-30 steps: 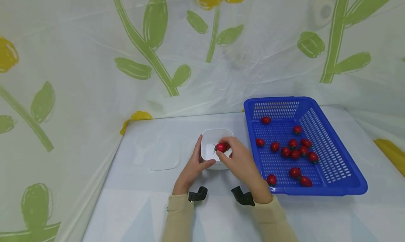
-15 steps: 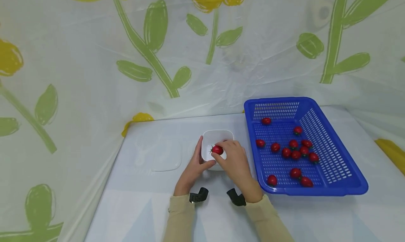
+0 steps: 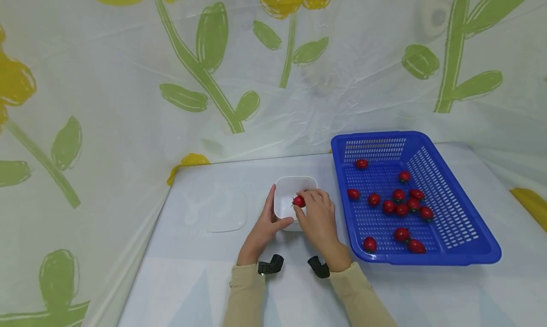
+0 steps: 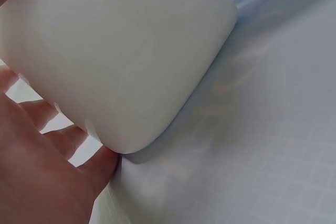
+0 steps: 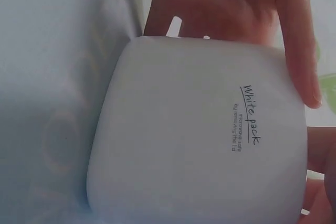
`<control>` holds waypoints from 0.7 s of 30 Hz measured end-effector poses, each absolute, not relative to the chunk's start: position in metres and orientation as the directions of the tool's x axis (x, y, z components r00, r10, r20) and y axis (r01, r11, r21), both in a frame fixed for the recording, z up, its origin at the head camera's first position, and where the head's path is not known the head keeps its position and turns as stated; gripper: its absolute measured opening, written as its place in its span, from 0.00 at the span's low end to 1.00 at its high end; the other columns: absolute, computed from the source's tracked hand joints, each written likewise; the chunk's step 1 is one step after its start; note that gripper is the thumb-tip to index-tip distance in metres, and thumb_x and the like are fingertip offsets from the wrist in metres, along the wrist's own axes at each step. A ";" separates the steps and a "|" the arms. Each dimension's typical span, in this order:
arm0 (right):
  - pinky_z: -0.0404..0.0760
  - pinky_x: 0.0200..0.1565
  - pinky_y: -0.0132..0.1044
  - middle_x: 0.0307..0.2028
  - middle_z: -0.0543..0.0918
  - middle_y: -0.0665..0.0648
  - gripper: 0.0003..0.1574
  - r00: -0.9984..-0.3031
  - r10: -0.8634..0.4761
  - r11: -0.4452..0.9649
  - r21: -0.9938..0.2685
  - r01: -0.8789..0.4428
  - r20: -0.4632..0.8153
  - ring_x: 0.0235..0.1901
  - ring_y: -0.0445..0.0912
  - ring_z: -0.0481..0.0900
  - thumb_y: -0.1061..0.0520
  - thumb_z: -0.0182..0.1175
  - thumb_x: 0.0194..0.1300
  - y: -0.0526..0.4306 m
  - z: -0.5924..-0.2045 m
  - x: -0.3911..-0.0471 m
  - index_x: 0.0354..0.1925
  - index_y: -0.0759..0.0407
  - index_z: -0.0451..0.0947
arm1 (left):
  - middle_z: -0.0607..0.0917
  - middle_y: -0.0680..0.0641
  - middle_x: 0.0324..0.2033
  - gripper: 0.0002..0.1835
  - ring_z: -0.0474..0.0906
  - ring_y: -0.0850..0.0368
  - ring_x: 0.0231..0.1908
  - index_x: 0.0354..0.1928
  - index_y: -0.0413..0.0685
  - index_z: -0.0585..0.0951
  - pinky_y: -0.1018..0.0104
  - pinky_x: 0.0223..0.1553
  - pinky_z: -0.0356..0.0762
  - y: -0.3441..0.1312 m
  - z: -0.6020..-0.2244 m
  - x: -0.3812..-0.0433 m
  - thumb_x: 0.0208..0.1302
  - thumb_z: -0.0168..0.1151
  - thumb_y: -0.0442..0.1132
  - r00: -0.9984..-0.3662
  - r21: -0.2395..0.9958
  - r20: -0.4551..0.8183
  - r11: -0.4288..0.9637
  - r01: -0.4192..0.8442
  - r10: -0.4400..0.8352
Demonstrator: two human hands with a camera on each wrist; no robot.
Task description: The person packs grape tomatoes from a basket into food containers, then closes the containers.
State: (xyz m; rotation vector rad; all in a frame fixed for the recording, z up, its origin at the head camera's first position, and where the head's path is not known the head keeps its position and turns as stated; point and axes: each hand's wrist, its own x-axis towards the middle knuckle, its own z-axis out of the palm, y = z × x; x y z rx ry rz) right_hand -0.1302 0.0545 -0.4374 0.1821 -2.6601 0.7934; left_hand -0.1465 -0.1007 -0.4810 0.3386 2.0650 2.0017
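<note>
A square white plastic container (image 3: 284, 196) stands in front of me, printed "White pack" on its side (image 5: 194, 129). My left hand (image 3: 261, 229) holds it at its left front corner, fingers along the left side and thumb at the front rim. In the left wrist view those fingers (image 4: 44, 163) lie against the container wall. Over the container's right part is my right hand (image 3: 318, 222), thumb and fingers on a red cherry tomato (image 3: 298, 201) with a green calyx. Part of the tomato and the inside right of the container are hidden behind this hand.
A blue slotted basket (image 3: 344, 232) sits on the right with several cherry tomatoes (image 3: 401, 210) spread over its bottom. A clear lid (image 3: 228, 210) lies flat on the white tablecloth, left of the container. Behind hangs a flower-patterned sheet (image 3: 354, 99).
My right hand has moved left over the container with the cherry tomato, and the tomato has then shifted slightly right. The left hand keeps its hold on the container.
</note>
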 end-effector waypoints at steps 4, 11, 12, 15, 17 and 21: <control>0.67 0.49 0.50 0.47 0.75 0.56 0.22 -0.930 -0.011 0.841 -0.500 -0.207 0.366 0.53 0.51 0.62 0.55 0.62 0.54 0.054 -0.439 -0.131 0.49 0.57 0.75 | 0.46 0.58 0.67 0.49 0.51 0.51 0.63 0.67 0.73 0.40 0.48 0.57 0.58 -0.100 -0.474 -0.145 0.55 0.63 0.38 -0.935 1.000 -0.030 0.016 -0.026 0.354; 0.69 0.48 0.49 0.47 0.74 0.57 0.18 -0.896 -0.057 0.852 -0.447 -0.273 0.440 0.52 0.53 0.63 0.62 0.61 0.53 0.054 -0.441 -0.132 0.46 0.58 0.77 | 0.40 0.50 0.68 0.51 0.48 0.43 0.64 0.69 0.63 0.36 0.47 0.57 0.56 -0.099 -0.454 -0.139 0.54 0.63 0.40 -0.922 0.999 -0.016 -0.027 -0.029 0.387; 0.69 0.48 0.49 0.47 0.74 0.57 0.17 -0.895 -0.062 0.852 -0.444 -0.278 0.442 0.52 0.53 0.63 0.62 0.61 0.53 0.054 -0.441 -0.131 0.45 0.58 0.77 | 0.40 0.51 0.68 0.51 0.47 0.44 0.64 0.69 0.63 0.36 0.47 0.58 0.56 -0.099 -0.453 -0.138 0.54 0.63 0.40 -0.922 0.999 -0.019 -0.024 -0.031 0.386; 0.67 0.49 0.50 0.47 0.75 0.56 0.17 -0.901 -0.071 0.846 -0.453 -0.282 0.429 0.53 0.52 0.62 0.60 0.62 0.54 0.054 -0.441 -0.130 0.44 0.56 0.78 | 0.41 0.50 0.68 0.51 0.46 0.44 0.64 0.69 0.62 0.37 0.46 0.58 0.56 -0.099 -0.452 -0.136 0.55 0.63 0.40 -0.927 0.999 -0.028 -0.006 -0.032 0.375; 0.65 0.51 0.51 0.47 0.75 0.55 0.16 -0.906 -0.074 0.841 -0.462 -0.281 0.416 0.54 0.51 0.62 0.59 0.62 0.54 0.054 -0.440 -0.129 0.44 0.55 0.79 | 0.42 0.50 0.68 0.50 0.46 0.43 0.64 0.69 0.61 0.38 0.46 0.57 0.56 -0.099 -0.453 -0.135 0.55 0.62 0.41 -0.929 1.000 -0.029 0.005 -0.029 0.368; 0.59 0.57 0.50 0.46 0.77 0.55 0.16 -0.907 -0.082 0.839 -0.462 -0.287 0.414 0.54 0.51 0.64 0.58 0.61 0.55 0.055 -0.435 -0.126 0.44 0.56 0.79 | 0.42 0.48 0.68 0.48 0.45 0.42 0.64 0.69 0.61 0.38 0.46 0.57 0.57 -0.098 -0.454 -0.135 0.56 0.61 0.39 -0.928 1.000 -0.011 0.000 -0.012 0.372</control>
